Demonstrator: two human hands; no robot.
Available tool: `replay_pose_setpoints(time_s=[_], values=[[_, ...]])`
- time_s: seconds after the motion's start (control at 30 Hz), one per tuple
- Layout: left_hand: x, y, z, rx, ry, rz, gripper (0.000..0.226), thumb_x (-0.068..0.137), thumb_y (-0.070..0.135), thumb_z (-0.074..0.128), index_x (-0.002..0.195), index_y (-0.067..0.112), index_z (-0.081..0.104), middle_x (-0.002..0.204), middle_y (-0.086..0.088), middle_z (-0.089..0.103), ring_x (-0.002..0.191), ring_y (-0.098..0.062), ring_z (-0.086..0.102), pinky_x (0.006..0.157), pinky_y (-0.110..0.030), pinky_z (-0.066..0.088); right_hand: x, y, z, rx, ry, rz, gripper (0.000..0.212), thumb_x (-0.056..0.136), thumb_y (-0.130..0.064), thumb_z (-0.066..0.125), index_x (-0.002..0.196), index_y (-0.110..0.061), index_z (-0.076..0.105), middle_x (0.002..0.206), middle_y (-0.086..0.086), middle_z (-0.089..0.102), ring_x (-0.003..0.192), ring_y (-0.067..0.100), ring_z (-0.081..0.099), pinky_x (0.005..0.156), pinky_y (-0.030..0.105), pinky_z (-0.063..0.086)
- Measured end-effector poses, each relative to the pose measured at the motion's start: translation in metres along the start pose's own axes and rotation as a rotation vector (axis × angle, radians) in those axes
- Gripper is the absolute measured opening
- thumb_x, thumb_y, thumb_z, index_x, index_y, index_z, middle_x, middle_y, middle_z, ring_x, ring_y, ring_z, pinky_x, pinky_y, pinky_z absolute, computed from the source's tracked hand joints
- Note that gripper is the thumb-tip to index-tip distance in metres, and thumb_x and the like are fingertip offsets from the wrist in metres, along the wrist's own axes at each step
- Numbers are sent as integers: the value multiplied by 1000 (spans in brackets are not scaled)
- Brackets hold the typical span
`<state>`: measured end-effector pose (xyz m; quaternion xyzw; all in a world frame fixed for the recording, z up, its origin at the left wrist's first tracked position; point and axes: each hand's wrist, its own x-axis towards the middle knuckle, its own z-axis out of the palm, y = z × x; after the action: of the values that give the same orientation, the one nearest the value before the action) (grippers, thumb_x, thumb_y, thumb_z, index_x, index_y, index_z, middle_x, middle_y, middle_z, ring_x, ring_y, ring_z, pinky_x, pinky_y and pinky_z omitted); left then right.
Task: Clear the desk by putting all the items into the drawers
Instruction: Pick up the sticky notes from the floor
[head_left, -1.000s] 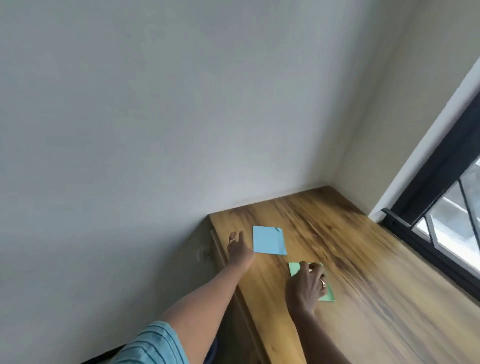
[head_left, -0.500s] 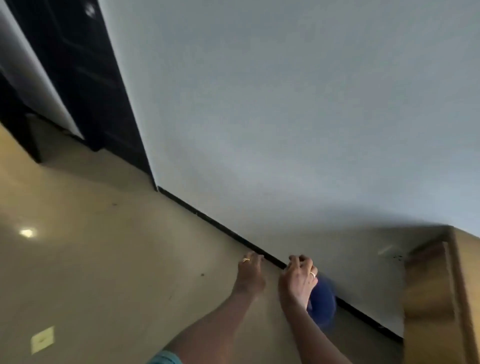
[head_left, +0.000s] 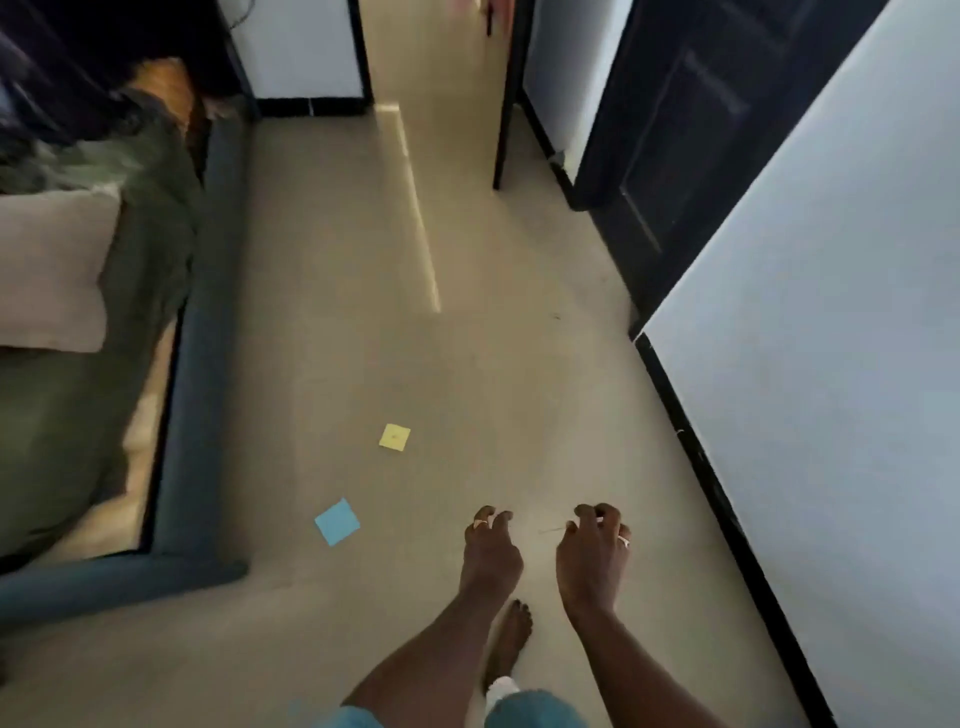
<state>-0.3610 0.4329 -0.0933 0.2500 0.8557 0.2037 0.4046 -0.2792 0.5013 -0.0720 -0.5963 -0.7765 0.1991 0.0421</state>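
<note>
Hands hover side by side over a beige floor (head_left: 363, 338), in the near middle of the view. The left hand (head_left: 491, 553) has its fingers bent loosely downward, a little apart, with nothing visible in them. The right hand (head_left: 592, 558) has its fingertips drawn together on a thin pale sliver (head_left: 553, 530), which pokes out leftward toward the other hand. It is seen edge-on, so I cannot tell what it is.

Two of the task's paper notes lie flat on the floor, left of the hands. The blue note (head_left: 337, 521) is nearer, and the yellow note (head_left: 395, 437) lies farther and slightly to the right, apart from it. Neither hand touches them.

A bare foot (head_left: 511, 639) stands on the floor below the hands. Along the left runs a grey-blue bed frame (head_left: 192, 364) bearing a green blanket (head_left: 150, 234) and a beige pillow (head_left: 52, 270). On the right a white wall (head_left: 831, 364) with a black skirting (head_left: 701, 457) meets a dark door (head_left: 675, 130) farther off.
</note>
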Motion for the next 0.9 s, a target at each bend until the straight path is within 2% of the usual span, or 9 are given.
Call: replay_pose_setpoints(time_s=[0.13,0.3,0.43,0.53,0.67,0.73,0.8,0.9], values=[[36,-66,-37,-158,40,-232,57,91,3,41,145,18,33,156,-3,19,144,-21,20,117,-29,20,27,-51,57,-71,-187,-105,29,89,-14,59,118,-8,61,127,13,50,115,35,48,94,39,42],[99,-149,-62,-302,134,-550,54,90,1,42,142,13,39,151,-8,31,138,-25,33,115,-29,27,89,-102,129,-89,-371,-178,35,90,-16,59,124,-8,56,133,10,44,117,31,47,96,37,41],[160,-214,-62,-387,165,-728,51,95,9,43,145,9,34,150,-9,36,140,-23,31,114,-26,24,144,-126,206,-219,-505,-332,39,90,-21,59,127,-9,53,137,7,43,119,29,48,98,33,39],[212,-274,-45,-473,187,-843,50,97,14,43,146,5,32,150,-9,37,138,-23,34,111,-25,26,182,-137,285,-331,-605,-409,43,92,-24,57,132,-10,49,141,7,40,124,28,45,100,33,38],[301,-374,3,-592,210,-994,43,97,14,46,136,-2,44,140,-20,48,130,-32,46,104,-32,39,231,-145,428,-410,-737,-508,47,91,-26,58,134,-9,46,139,9,43,127,29,44,102,35,36],[346,-417,23,-626,233,-1053,42,95,16,51,132,-6,48,136,-23,51,127,-34,48,103,-34,40,255,-146,497,-402,-774,-538,48,90,-28,59,133,-10,48,139,10,45,129,28,43,102,35,36],[391,-456,46,-639,263,-1100,49,92,24,57,128,-9,48,133,-25,52,126,-35,48,104,-36,40,277,-147,564,-386,-778,-541,45,89,-28,61,129,-9,52,138,10,47,129,25,43,103,34,35],[438,-490,72,-551,309,-1157,77,85,38,67,136,-9,35,140,-24,40,134,-35,37,107,-40,34,302,-156,637,-398,-755,-539,38,88,-25,64,118,-2,60,129,16,52,123,31,48,98,38,39]])
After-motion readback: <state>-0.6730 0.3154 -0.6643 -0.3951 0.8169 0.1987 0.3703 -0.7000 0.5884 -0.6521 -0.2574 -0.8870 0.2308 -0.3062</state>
